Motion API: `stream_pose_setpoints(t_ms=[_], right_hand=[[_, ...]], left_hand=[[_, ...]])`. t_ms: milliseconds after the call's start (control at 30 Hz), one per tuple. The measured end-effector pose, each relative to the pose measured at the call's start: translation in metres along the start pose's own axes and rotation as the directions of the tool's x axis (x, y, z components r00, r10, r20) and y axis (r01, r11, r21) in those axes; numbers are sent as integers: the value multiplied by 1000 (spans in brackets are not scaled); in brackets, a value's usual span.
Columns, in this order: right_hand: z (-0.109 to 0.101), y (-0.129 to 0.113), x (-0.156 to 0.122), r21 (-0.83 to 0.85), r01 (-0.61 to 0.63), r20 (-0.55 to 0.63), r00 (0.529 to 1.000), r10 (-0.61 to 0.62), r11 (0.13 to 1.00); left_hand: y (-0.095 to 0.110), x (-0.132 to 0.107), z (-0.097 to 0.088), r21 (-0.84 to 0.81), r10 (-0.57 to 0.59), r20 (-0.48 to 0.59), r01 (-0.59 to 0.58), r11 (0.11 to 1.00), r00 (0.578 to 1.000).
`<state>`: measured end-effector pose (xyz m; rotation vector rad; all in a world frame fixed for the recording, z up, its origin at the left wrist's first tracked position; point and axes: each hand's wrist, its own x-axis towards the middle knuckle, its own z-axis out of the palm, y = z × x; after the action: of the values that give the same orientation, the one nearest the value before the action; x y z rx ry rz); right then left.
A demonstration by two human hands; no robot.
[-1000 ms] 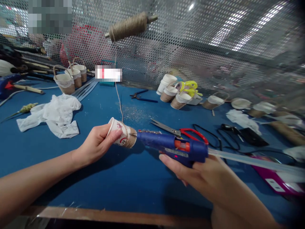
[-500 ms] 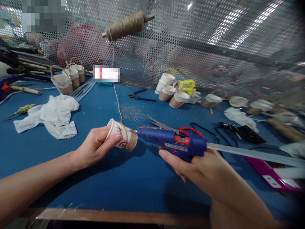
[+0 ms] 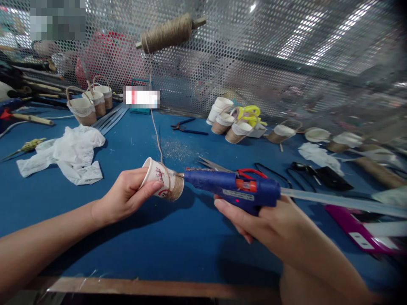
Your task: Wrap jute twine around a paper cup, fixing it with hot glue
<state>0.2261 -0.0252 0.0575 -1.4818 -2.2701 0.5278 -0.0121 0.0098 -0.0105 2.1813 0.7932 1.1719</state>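
My left hand [image 3: 125, 195] grips a small paper cup [image 3: 160, 180] lying on its side, its base end partly wrapped in jute twine. A strand of twine [image 3: 154, 127] runs from the cup up to a spool [image 3: 167, 33] hung on the mesh wall. My right hand [image 3: 270, 224] holds a blue hot glue gun [image 3: 235, 189] with a clear glue stick [image 3: 337, 202] sticking out behind. The gun's nozzle touches the twine-wrapped end of the cup. Both hands hover just above the blue table [image 3: 165, 241].
Red-handled scissors [image 3: 235, 170] lie just behind the gun. White cloth [image 3: 66, 153] lies at the left. Twine-wrapped cups [image 3: 87, 106] stand at the back left, with more cups [image 3: 233, 125] at the back centre. Pliers [image 3: 187, 127], black cords [image 3: 286, 176] and a magenta box [image 3: 362, 233] lie around.
The glue gun's nozzle has stayed at the cup's wrapped end while the gun shifted slightly up and right. The view drifted a little; the cup barely moved.
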Motion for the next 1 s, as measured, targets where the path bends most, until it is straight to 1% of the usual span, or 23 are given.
stream_pose_setpoints(t_ms=[133, 233, 400, 533, 633, 733, 800, 867, 1000], right_hand=[[1, 1, -3, 102, -200, 46, 979, 196, 975], [1, -1, -6, 108, -241, 52, 970, 237, 964], [1, 0, -7, 130, -213, 58, 977, 207, 968], [2, 6, -6, 160, -187, 53, 982, 181, 969], [2, 6, -4, 150, -170, 60, 985, 162, 974], [2, 2, -5, 137, -146, 35, 989, 143, 980], [1, -2, -6, 97, -120, 20, 993, 118, 988], [1, -3, -7, 52, -84, 31, 996, 82, 995], [3, -3, -8, 51, -40, 37, 999, 38, 998]], left_hand=[[0, 0, 0, 18, 31, 5, -31, 999, 1000], [-1, 1, 0, 27, 45, -3, -45, 999, 999], [-1, 2, -1, 62, 75, -38, -72, 995, 996], [0, 2, 0, 47, 54, -31, -52, 998, 998], [1, 1, 1, 25, 4, -23, -4, 1000, 1000], [1, 1, 2, -18, -78, -40, 77, 997, 996], [1, 1, 3, -66, -143, -43, 140, 988, 989], [0, 1, 4, -117, -196, -36, 191, 975, 980], [0, 2, 5, -184, -248, -28, 239, 953, 968]])
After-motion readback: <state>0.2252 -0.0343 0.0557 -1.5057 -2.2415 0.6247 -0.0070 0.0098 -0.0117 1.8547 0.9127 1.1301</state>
